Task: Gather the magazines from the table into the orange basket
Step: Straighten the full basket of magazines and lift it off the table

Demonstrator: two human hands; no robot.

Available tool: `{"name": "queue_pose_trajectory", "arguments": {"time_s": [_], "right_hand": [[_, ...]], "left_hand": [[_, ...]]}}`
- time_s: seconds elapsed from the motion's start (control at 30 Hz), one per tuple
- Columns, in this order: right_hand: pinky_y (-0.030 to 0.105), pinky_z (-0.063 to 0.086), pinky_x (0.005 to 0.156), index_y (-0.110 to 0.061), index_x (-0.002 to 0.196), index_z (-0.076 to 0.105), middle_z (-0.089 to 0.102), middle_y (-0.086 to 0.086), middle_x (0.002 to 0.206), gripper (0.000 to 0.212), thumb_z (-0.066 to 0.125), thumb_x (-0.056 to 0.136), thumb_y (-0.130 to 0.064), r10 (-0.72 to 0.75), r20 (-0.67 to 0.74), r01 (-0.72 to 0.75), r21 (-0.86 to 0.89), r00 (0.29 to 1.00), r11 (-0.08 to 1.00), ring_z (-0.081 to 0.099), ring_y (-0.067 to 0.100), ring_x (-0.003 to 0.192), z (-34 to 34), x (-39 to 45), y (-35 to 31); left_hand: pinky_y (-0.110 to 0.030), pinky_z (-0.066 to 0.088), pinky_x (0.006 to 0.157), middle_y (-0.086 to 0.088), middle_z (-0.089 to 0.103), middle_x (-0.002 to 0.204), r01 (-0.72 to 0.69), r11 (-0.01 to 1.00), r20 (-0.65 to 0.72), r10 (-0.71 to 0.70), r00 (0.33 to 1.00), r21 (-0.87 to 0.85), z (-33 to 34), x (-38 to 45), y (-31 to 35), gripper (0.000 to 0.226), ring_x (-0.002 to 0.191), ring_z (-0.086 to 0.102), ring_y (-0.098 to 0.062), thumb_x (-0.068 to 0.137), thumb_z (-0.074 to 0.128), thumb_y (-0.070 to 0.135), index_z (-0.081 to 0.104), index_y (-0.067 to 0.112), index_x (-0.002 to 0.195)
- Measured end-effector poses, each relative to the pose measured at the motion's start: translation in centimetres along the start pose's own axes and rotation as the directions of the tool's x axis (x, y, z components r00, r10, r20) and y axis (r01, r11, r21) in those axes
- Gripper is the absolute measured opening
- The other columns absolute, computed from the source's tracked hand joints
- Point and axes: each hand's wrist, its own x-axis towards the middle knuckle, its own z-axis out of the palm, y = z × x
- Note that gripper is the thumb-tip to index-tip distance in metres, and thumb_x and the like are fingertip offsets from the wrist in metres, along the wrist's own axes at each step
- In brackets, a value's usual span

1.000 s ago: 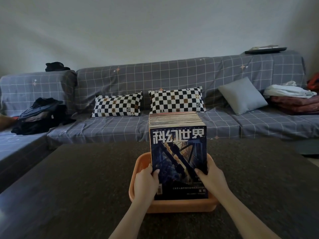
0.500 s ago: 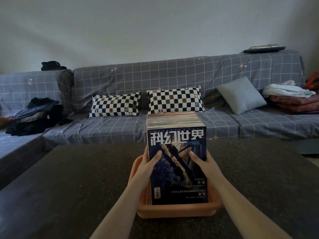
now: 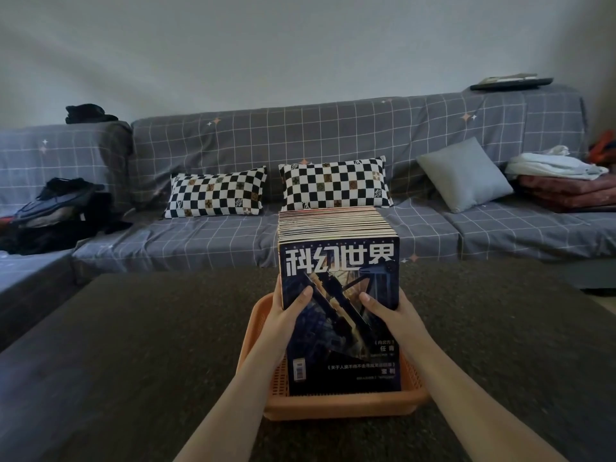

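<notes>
Where dark table (image 3: 133, 345) fronts sofa (image 3: 333, 135): checkered cushions (image 3: 216, 196).

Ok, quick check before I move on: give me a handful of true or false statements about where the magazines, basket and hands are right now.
1. The magazines stand upright in the orange basket. True.
2. Only the right hand holds the stack. False: the left hand grips the other side too.
3. The basket sits on the sofa. False: it is on the dark table.
4. Two checkered pillows lie on the sofa. True.
</notes>
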Motion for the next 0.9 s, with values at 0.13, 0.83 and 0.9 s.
{"name": "queue_pose_trajectory", "arguments": {"time_s": [0.13,0.83,0.9], "right_hand": [[0.019,0.043,0.068,-0.063,0.086,0.058,0.067,-0.031,0.091,0.025,0.070,0.069,-0.050,-0.011,-0.002,0.011,-0.031,1.000,0.999,0.063,-0.011,0.081,0.0,-0.1,-0.1],[0.045,0.035,0.105,-0.015,0.147,0.022,0.032,0.006,0.151,0.089,0.072,0.077,-0.038,0.122,-0.313,-0.269,-0.486,0.942,0.832,0.035,0.025,0.135,-2.3,-6.3,0.9],[0.044,0.039,0.101,-0.014,0.146,0.024,0.036,0.008,0.148,0.086,0.069,0.078,-0.040,0.256,-0.305,-0.363,-0.374,0.917,0.853,0.040,0.027,0.131,-2.4,-6.8,1.5]], "left_hand": [[-0.031,0.054,0.076,0.003,0.061,0.127,-0.037,0.999,0.016,0.037,0.999,-0.008,0.1,-0.1,0.1,0.096,0.105,0.065,-0.014,0.061,0.077,0.049,0.033,0.035,0.145],[-0.050,0.032,0.111,-0.010,0.012,0.161,0.235,0.717,-0.309,-0.029,0.951,0.657,-4.5,-8.1,-0.8,0.106,0.145,0.024,-0.030,0.083,0.065,0.052,-0.005,0.015,0.154],[-0.048,0.037,0.108,-0.011,0.026,0.158,0.309,0.785,-0.367,-0.113,0.923,0.536,-4.6,-8.7,-0.8,0.099,0.139,0.037,-0.031,0.084,0.065,0.049,0.004,0.016,0.155]]}}
